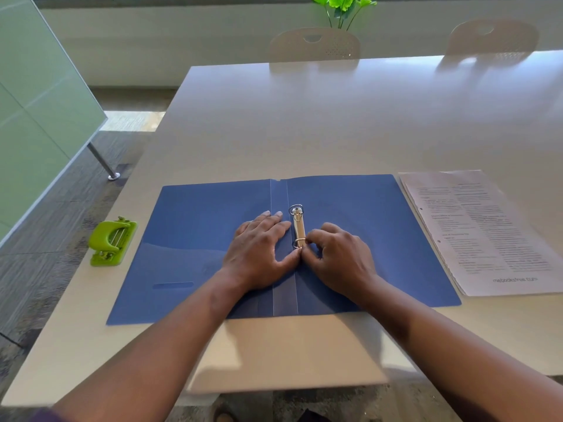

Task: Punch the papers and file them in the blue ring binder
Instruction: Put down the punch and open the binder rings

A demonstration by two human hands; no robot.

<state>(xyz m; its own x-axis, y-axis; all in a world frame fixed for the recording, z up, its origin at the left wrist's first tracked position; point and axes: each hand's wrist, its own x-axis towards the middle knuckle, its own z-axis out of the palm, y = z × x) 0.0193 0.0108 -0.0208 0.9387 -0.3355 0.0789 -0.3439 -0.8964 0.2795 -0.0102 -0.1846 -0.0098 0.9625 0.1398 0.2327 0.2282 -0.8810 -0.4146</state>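
I see the blue ring binder point(365, 239) lying open on the table point(304, 123). My left hand point(262, 248) presses flat beside the ring mechanism point(298, 228); my right hand point(338, 254) pinches its near ring. Punched papers point(487, 233) lie right, the green hole punch point(112, 241) left.

binder point(198, 233) lies open on the table point(335, 123); hole punch point(112, 241) at its 9 o'clock, papers point(484, 233) at 3 o'clock, two chairs point(314, 44) at 12 o'clock beyond the table.
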